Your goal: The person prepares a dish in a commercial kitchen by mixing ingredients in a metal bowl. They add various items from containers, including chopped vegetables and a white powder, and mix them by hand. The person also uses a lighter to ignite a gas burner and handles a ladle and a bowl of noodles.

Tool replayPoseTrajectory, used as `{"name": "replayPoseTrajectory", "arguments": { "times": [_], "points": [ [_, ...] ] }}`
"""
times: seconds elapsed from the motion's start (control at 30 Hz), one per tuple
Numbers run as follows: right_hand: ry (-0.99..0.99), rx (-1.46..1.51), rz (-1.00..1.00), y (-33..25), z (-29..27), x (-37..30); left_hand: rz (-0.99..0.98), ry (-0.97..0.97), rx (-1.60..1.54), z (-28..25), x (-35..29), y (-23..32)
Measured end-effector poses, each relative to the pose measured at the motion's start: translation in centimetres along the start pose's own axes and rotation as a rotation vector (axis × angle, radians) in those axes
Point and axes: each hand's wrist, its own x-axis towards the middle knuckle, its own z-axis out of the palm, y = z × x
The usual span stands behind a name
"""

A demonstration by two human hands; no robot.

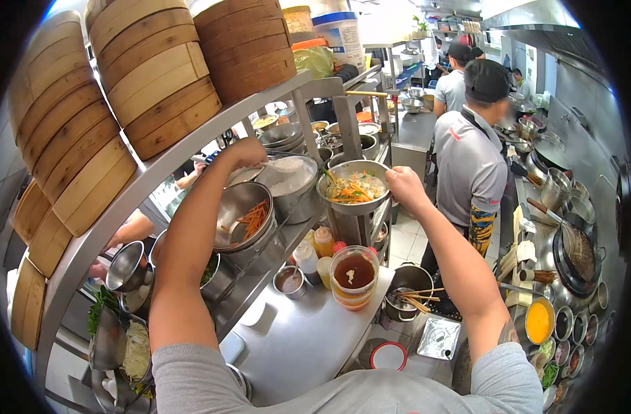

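Note:
My right hand (406,185) grips the rim of a metal bowl (322,192), held up over the worktop. Inside it lie shredded vegetables (357,188), orange, green and pale. My left hand (246,153) reaches to the shelf on the left and is closed around a pale spoon (282,165), though its fingers are partly hidden. The spoon's end is over a metal pot (296,207) of white powder (288,181). Just in front of my left forearm, a wide steel bowl (225,214) contains orange strips (253,219), apparently carrot.
Bamboo steamers (150,76) are stacked on the overhead shelf (170,148). A tub of brown liquid (353,270), squeeze bottles (306,257) and a small sauce pot (290,281) stand on the steel worktop (305,345). A co-worker (470,152) stands ahead at the right, beside the stove line with a wok (576,252).

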Motion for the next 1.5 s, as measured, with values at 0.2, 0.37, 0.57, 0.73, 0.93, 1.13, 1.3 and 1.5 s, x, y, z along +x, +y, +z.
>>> {"name": "replayPoseTrajectory", "arguments": {
  "times": [0.2, 0.37, 0.57, 0.73, 0.93, 1.13, 1.3, 1.5],
  "points": [
    [-0.026, 0.117, 0.068, -0.2, 0.4, 0.9, 0.285, 0.127, 0.015, -2.7, -0.1, 3.4],
    [-0.021, 0.141, 0.057, -0.8, 0.0, 0.6, 0.303, 0.472, 0.356, -1.7, -2.7, 13.8],
    [-0.006, -0.423, -0.340, 1.2, -0.2, 1.3, 0.324, 0.583, 0.568, -3.4, -6.4, 13.4],
    [-0.044, -0.138, -0.080, 0.1, 0.5, 0.8, 0.070, 0.229, 0.652, 0.4, -4.2, 6.6],
    [0.035, -0.101, -0.143, 1.8, 1.0, 0.9, 0.181, -0.087, 0.423, 4.0, 0.2, 6.5],
    [-0.028, -0.110, -0.088, 0.2, 0.5, -0.2, 0.053, -0.190, -0.153, 2.4, -0.2, 2.3],
    [0.043, -0.373, -0.279, 0.9, -0.2, 0.5, -0.063, -0.142, -0.432, 0.9, -2.3, 0.1],
    [-0.013, -0.025, 0.013, -1.3, -0.3, -0.3, -0.082, -0.021, -0.516, -1.2, -4.1, -0.1]
  ]
}}
